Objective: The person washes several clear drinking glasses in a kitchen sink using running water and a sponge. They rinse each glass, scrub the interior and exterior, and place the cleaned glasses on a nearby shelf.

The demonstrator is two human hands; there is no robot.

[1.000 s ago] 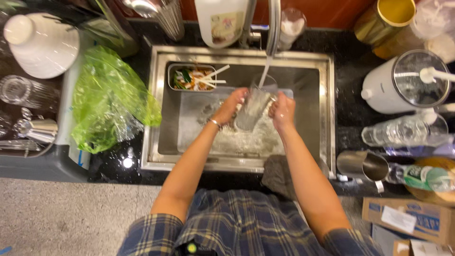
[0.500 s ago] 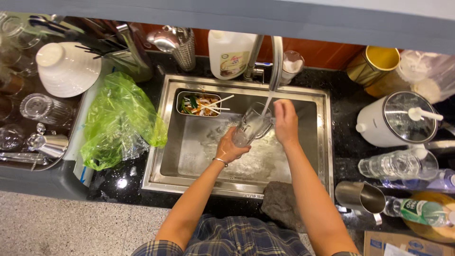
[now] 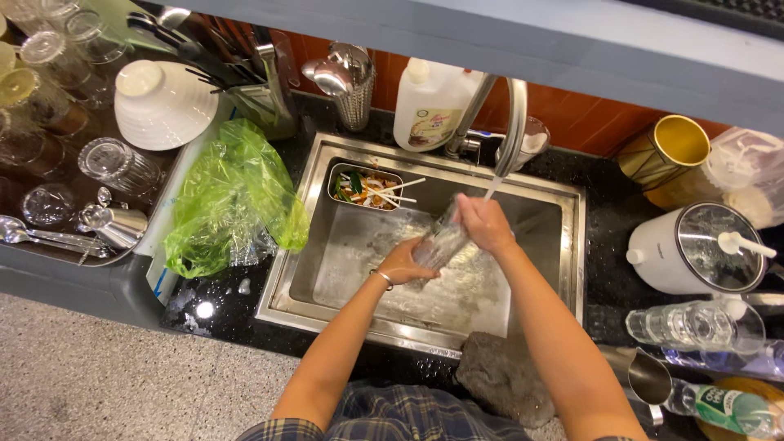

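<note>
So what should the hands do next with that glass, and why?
Probably turn the glass a little under the water stream. The left hand holds its lower end, the right hand its upper end, tilted over the sink, and water falls only near the right hand, so one side likely gets rinsed.

- One sink
- One tap
- One white bowl
- One green plastic bag
- One white jug
- One gold tin
- Two hands: left hand, right hand
- One glass held
</note>
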